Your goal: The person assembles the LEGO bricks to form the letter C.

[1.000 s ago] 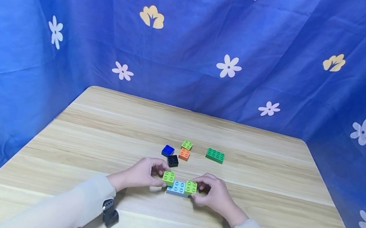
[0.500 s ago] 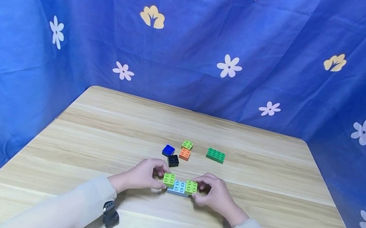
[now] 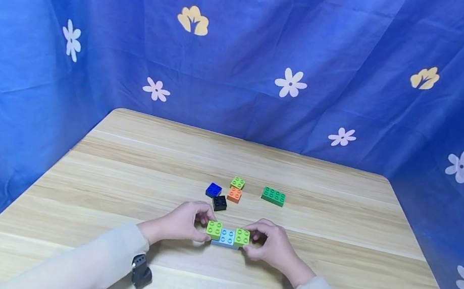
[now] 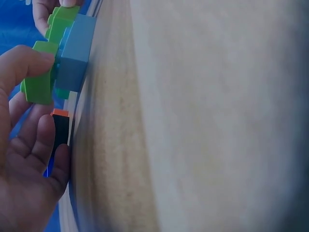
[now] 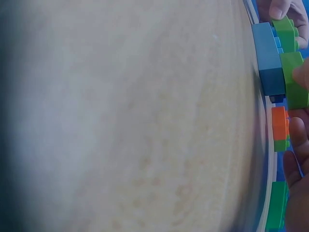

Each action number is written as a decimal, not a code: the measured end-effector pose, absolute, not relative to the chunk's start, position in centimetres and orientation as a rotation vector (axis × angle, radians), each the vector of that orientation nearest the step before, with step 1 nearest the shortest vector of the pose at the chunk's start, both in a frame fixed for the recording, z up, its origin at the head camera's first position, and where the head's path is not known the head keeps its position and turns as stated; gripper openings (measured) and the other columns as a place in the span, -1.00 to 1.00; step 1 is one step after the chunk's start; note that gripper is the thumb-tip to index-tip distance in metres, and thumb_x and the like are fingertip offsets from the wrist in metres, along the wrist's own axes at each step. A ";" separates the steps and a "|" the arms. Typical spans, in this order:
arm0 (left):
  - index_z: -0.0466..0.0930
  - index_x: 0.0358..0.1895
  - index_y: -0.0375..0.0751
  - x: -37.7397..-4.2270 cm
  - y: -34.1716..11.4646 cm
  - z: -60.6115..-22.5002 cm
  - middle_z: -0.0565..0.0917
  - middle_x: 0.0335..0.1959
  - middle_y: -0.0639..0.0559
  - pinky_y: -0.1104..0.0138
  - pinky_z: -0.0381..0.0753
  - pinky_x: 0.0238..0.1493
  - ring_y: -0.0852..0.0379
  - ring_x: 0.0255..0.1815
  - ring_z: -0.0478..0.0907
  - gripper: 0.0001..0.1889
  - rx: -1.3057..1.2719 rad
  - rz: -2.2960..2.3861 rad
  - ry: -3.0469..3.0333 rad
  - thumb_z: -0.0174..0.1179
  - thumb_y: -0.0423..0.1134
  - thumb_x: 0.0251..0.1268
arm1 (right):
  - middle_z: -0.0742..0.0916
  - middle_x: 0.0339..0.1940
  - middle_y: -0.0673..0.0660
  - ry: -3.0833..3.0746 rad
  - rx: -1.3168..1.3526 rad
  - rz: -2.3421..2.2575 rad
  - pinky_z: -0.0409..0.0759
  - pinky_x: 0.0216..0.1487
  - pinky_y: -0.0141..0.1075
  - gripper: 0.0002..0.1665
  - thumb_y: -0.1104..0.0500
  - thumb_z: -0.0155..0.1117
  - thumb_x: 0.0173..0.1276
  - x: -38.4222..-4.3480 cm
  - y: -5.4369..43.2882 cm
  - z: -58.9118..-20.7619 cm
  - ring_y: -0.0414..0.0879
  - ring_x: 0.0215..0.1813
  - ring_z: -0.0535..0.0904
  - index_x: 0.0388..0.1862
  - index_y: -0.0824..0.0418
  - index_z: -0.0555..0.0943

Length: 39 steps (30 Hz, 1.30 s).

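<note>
A light blue brick (image 3: 227, 237) with studs on top lies on the table in front of the person. The left hand (image 3: 184, 221) pinches a lime green brick (image 3: 214, 230) between thumb and fingers at its left end. That brick sticks out a little past the blue one; whether it is fully seated I cannot tell. Over the right end, the right hand (image 3: 272, 246) pinches another lime green brick (image 3: 242, 237). Blue studs show between the two green bricks. In the left wrist view the left thumb presses the near face of its green brick (image 4: 41, 79).
Behind the hands lie a black brick (image 3: 219, 203), a blue brick (image 3: 213, 190), an orange brick (image 3: 234, 194) and a third lime brick (image 3: 237, 183). A longer dark green brick (image 3: 273, 196) lies farther right. Blue curtain (image 3: 245, 65) surrounds the wooden table (image 3: 341, 209).
The left hand's lime brick has come down slightly and nearer the light blue brick's left end. The right hand and its brick have stayed in place.
</note>
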<state>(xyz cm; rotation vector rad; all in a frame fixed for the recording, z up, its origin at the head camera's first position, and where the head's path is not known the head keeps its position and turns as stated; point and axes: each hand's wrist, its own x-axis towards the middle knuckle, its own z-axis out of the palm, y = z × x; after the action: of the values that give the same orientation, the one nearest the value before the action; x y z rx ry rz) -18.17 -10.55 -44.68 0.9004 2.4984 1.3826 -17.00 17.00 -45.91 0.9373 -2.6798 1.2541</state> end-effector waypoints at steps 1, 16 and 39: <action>0.58 -0.25 -0.17 -18.2 -10.5 -44.7 0.55 -0.36 0.13 0.32 0.56 -0.19 0.08 -0.29 0.51 -0.64 0.901 1.384 2.496 0.47 -0.38 -0.21 | 0.60 -0.38 -0.18 -2.680 0.936 1.254 0.58 -0.25 -0.38 -0.50 0.26 0.53 -0.15 -17.0 17.0 -45.9 -0.25 -0.33 0.52 -0.11 0.14 0.69; 0.58 -0.30 -0.18 -18.0 -10.2 -44.5 0.52 -0.37 0.14 0.34 0.56 -0.26 0.14 -0.34 0.47 -0.65 0.902 1.353 2.529 0.46 -0.45 -0.27 | 0.60 -0.38 -0.17 -2.673 0.957 1.257 0.58 -0.23 -0.37 -0.50 0.25 0.53 -0.14 -17.0 17.0 -45.9 -0.24 -0.33 0.52 -0.11 0.13 0.68; 0.58 -0.30 -0.17 -18.0 -10.1 -44.5 0.51 -0.38 0.13 0.34 0.56 -0.26 0.13 -0.34 0.47 -0.65 0.905 1.326 2.529 0.45 -0.43 -0.27 | 0.68 -0.12 0.27 -2.654 0.574 1.687 0.59 -0.08 -0.25 -0.46 0.29 0.43 0.14 -21.6 14.9 -44.4 0.06 -0.11 0.61 0.10 0.42 0.51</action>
<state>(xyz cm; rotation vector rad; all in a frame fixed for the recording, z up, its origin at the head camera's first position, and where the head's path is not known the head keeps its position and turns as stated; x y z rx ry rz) -18.04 -10.14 -44.55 0.9053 2.5287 1.3262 -21.58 14.87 -44.43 0.5735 -2.6542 1.6866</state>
